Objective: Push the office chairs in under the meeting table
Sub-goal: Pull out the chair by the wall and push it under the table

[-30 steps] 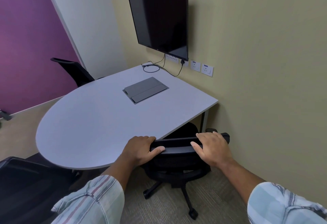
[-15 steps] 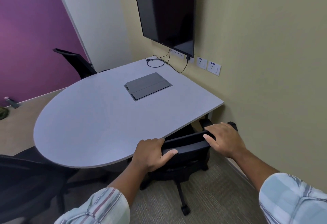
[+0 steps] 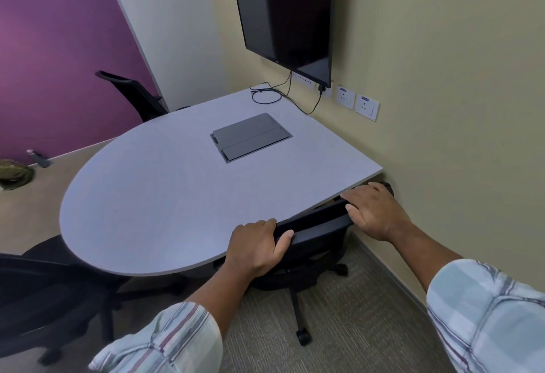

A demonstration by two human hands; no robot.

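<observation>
Grey meeting table (image 3: 165,195), rounded end toward the camera, straight end against the beige wall. Black office chair (image 3: 317,229), backrest top touching the table's near edge, seat beneath, wall just beside it. Left hand (image 3: 256,247) and right hand (image 3: 373,210), set apart, both clamped on the backrest top.

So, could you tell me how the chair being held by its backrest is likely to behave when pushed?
The chair will probably roll easily, since a caster shows on its star base. It may swivel off line on its single column, so both the left hand and right hand steadying it helps. The carpet likely adds some drag.
</observation>
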